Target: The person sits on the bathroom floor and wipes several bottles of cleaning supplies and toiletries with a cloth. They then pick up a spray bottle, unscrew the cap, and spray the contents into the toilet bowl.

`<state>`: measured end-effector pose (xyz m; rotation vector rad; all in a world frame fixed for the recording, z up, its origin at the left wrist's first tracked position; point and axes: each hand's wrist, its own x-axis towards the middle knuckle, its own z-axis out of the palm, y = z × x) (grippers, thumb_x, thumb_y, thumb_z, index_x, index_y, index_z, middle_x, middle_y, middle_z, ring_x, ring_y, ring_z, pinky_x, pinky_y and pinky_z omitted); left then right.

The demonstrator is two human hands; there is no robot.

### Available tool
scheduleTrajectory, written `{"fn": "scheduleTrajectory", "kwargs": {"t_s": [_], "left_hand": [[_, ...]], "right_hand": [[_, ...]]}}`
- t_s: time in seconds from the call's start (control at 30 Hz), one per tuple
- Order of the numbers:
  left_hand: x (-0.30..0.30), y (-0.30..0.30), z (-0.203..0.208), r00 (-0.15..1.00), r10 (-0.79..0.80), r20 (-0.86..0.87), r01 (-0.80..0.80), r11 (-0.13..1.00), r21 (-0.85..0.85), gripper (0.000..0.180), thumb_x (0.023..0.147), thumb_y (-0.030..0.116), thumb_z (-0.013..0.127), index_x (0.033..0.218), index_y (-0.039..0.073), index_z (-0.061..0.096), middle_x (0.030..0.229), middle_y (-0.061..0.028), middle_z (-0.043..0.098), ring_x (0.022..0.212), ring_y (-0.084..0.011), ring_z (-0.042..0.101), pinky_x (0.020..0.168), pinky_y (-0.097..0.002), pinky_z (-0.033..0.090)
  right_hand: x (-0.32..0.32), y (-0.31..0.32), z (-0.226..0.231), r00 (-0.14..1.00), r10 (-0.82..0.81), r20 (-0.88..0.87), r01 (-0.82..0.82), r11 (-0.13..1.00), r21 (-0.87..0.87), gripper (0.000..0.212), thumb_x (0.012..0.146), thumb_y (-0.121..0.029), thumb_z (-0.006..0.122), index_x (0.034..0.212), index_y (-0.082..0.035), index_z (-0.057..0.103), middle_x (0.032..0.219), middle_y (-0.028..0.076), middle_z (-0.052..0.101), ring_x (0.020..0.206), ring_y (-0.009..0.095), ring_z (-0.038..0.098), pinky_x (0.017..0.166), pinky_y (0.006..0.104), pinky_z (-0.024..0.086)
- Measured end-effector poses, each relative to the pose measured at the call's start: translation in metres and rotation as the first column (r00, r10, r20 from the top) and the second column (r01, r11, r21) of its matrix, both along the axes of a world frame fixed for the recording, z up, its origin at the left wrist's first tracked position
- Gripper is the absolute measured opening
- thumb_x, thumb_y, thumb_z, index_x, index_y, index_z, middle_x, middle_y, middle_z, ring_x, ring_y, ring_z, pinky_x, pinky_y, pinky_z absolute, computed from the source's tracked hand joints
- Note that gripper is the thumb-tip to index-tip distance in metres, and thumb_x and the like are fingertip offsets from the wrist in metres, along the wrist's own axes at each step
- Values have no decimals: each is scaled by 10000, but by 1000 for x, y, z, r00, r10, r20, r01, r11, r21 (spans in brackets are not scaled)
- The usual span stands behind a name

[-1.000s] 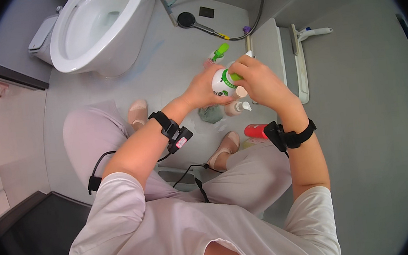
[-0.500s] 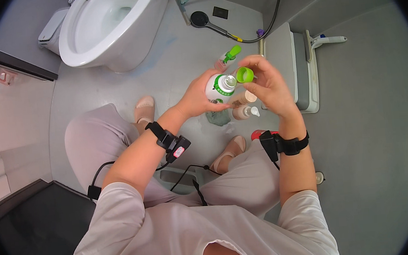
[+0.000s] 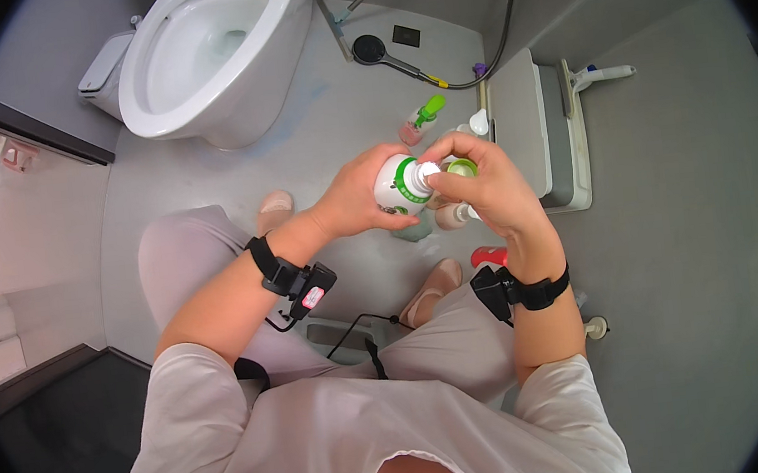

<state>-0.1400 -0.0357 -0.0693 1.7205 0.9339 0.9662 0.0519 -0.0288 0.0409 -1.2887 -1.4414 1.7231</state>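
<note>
My left hand (image 3: 352, 195) is wrapped round a white bottle (image 3: 395, 189) with a green ring below its neck. The bottle tilts so that its neck points right. My right hand (image 3: 492, 180) has its thumb and index finger pinched at the white neck piece (image 3: 428, 171). A green screw cap (image 3: 462, 168) is tucked in the curled fingers of that same hand, its hollow side showing. Just beyond stands a pink bottle (image 3: 413, 131) with a green top. Partly hidden below my right hand is a pump bottle (image 3: 450, 218), beside a grey-green cloth (image 3: 413, 230).
A toilet (image 3: 269, 92) stands at the far left. A shower head (image 3: 369, 49) with its hose lies on the floor at the back. To the right is a white-and-grey box (image 3: 516, 146) with a white-handled squeegee (image 3: 605, 75). A red object (image 3: 489, 256) sits near my right knee.
My right thumb and index finger have come onto the bottle's neck, while the green cap has shifted deeper into that hand. The bottle has moved slightly left and down in view.
</note>
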Motion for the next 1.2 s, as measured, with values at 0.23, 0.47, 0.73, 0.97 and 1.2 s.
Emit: {"fn": "scheduleTrajectory", "kwargs": {"t_s": [0.23,0.47,0.73,0.97,1.2], "left_hand": [[-24,-8,6,995,-96,-11,96,995,4,755,582,264,876,1208,97,488,1091,-122,584,985,-289,591,857,-364,484],[-22,-17,-15,994,-85,73,90,994,-58,732,588,265,869,1193,91,496,1085,-112,585,972,-279,590,856,-363,487],[-21,-17,-18,998,-60,30,62,996,-67,732,581,274,874,1187,105,500,1102,-110,582,991,-288,586,858,-372,486],[-18,-16,-22,1000,-12,-1,12,999,-45,739,573,264,878,1186,101,500,1094,-121,583,995,-301,587,856,-379,489],[-15,-14,-25,999,19,-35,-18,999,47,727,591,232,877,1190,95,488,1059,-96,601,943,-254,607,830,-352,499]], "right_hand": [[-23,-8,-3,996,-39,-83,24,984,-178,141,766,-40,692,821,-56,563,789,15,551,641,63,488,547,219,373],[-30,-13,-14,997,-69,-23,63,975,-211,139,766,-64,691,809,-66,558,744,0,539,640,63,480,542,223,368],[-39,-18,-18,957,-130,259,122,991,47,160,718,-104,702,776,-53,562,724,10,553,685,95,514,595,273,432],[-42,-17,-19,898,-165,408,101,980,174,186,690,-132,717,751,-39,568,706,32,576,656,121,533,598,289,446],[-48,-17,-19,801,-223,556,30,942,334,187,672,-137,723,726,-34,577,719,93,610,634,219,577,598,347,461]]}}
